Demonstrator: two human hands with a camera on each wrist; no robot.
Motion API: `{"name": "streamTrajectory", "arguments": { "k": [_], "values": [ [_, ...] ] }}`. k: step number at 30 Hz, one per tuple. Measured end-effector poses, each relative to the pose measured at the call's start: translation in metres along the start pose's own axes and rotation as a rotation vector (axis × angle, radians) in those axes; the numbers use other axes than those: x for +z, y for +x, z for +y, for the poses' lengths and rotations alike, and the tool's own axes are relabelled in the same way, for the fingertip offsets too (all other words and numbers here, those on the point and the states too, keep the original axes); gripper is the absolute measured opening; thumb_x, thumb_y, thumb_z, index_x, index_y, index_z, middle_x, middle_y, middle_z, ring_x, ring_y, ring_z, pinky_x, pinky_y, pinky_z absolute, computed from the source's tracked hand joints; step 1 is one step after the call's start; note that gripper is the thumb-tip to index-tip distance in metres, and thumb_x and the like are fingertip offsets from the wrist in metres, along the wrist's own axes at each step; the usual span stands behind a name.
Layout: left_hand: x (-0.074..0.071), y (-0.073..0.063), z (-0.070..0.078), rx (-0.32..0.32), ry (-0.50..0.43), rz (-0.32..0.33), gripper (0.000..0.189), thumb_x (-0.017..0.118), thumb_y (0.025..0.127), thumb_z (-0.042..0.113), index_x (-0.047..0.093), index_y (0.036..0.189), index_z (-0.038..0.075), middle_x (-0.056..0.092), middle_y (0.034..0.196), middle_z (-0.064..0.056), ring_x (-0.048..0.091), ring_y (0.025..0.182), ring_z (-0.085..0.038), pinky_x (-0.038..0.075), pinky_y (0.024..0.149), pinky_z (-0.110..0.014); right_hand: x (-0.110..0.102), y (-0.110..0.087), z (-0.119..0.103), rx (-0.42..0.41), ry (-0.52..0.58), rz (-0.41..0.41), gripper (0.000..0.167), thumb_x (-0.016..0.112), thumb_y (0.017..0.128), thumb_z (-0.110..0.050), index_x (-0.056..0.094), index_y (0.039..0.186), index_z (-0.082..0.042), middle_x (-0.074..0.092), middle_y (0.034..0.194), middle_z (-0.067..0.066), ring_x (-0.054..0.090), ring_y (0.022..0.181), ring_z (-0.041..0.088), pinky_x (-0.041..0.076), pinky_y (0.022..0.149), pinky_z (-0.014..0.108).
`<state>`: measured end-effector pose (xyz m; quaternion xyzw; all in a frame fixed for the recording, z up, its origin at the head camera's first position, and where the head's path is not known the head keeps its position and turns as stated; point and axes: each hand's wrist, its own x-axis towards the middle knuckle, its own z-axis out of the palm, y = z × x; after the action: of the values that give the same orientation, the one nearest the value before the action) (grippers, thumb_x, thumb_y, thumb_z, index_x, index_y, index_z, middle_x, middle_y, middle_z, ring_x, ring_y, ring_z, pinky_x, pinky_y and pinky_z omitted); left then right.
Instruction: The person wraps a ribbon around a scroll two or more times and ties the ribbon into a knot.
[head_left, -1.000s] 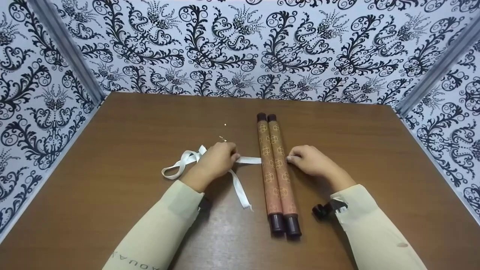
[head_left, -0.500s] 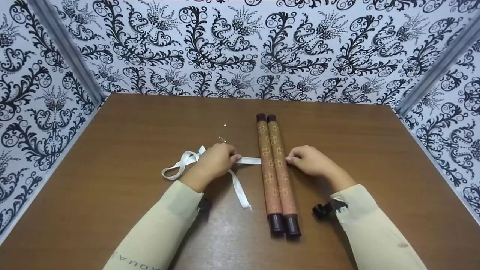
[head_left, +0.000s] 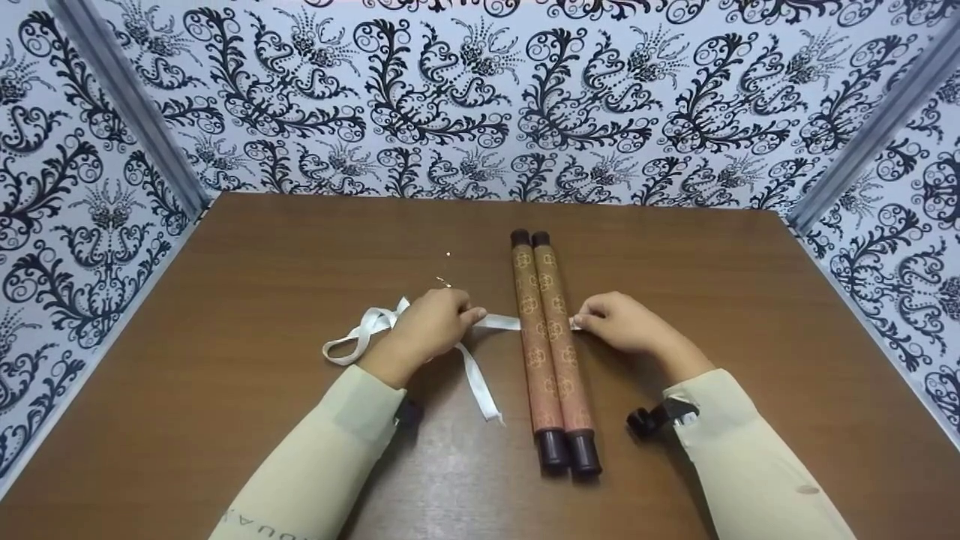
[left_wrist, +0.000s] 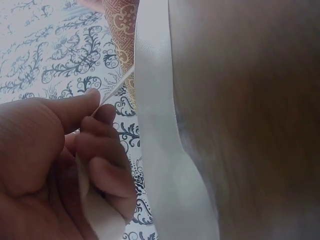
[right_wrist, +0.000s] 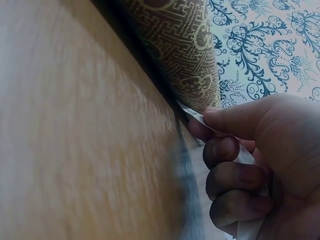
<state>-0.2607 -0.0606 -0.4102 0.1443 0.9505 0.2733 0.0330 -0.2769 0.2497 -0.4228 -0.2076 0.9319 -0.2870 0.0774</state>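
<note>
A scroll [head_left: 541, 330], rolled from both ends into two side-by-side rolls with dark knobs, lies lengthwise on the table. Gold medallions pattern its brown-to-red covering. A white ribbon [head_left: 501, 322] crosses beneath it, its middle hidden under the rolls. To the left, my left hand [head_left: 433, 322] pinches the ribbon between thumb and forefinger; the left wrist view shows the taut strip [left_wrist: 119, 84] running to the scroll. Close by the right roll, my right hand [head_left: 621, 321] pinches the ribbon's other side, with more ribbon [right_wrist: 247, 227] inside the curled fingers.
Loose ribbon loops [head_left: 367, 330] lie left of my left hand, and a loose end [head_left: 478, 382] trails toward the front. Small shiny bits [head_left: 444, 282] rest beyond that hand. Patterned walls [head_left: 480, 97] border the brown table [head_left: 300, 240] at back and sides.
A short piece of ribbon now shows between the right roll and my right hand. Both hands keep their pinch and hardly shift; the head view tilts slightly.
</note>
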Motion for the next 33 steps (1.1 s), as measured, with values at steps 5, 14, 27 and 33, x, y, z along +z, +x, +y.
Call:
{"name": "streamTrajectory", "arguments": {
  "k": [5,14,27,33],
  "values": [
    [-0.001,-0.001,0.0,0.002,-0.002,0.002,0.034,0.065,0.102,0.037,0.064,0.078,0.013,0.053,0.07,0.002,0.05,0.065,-0.019,0.038,0.059,-0.033,-0.002,-0.002,0.001,-0.007,0.003,0.009,0.021,0.062,0.101,-0.013,0.07,0.084,-0.005,0.068,0.083,0.005,0.053,0.074,0.013,0.043,0.072,0.032],
    [-0.001,-0.001,-0.001,0.01,0.007,0.003,0.035,0.065,0.102,0.037,0.062,0.076,0.014,0.053,0.07,0.002,0.051,0.066,-0.02,0.038,0.06,-0.034,-0.009,-0.007,0.006,0.023,0.019,0.01,0.021,0.062,0.102,-0.016,0.071,0.087,-0.005,0.065,0.08,0.003,0.051,0.071,0.013,0.043,0.068,0.029],
    [-0.004,-0.003,-0.002,0.029,0.012,0.001,0.04,0.066,0.102,0.037,0.052,0.071,0.017,0.045,0.067,0.004,0.045,0.063,-0.017,0.036,0.06,-0.033,-0.028,-0.012,0.018,0.057,0.078,0.014,0.023,0.063,0.103,-0.02,0.073,0.093,-0.003,0.066,0.083,0.004,0.053,0.077,0.015,0.043,0.072,0.029],
    [-0.003,-0.002,-0.001,0.024,0.023,-0.008,0.039,0.065,0.102,0.037,0.054,0.072,0.016,0.048,0.068,0.004,0.048,0.065,-0.018,0.037,0.061,-0.034,-0.033,-0.017,0.023,0.076,0.104,0.026,0.024,0.063,0.103,-0.021,0.071,0.089,-0.002,0.063,0.081,0.004,0.053,0.077,0.015,0.043,0.072,0.028]
  ]
}}
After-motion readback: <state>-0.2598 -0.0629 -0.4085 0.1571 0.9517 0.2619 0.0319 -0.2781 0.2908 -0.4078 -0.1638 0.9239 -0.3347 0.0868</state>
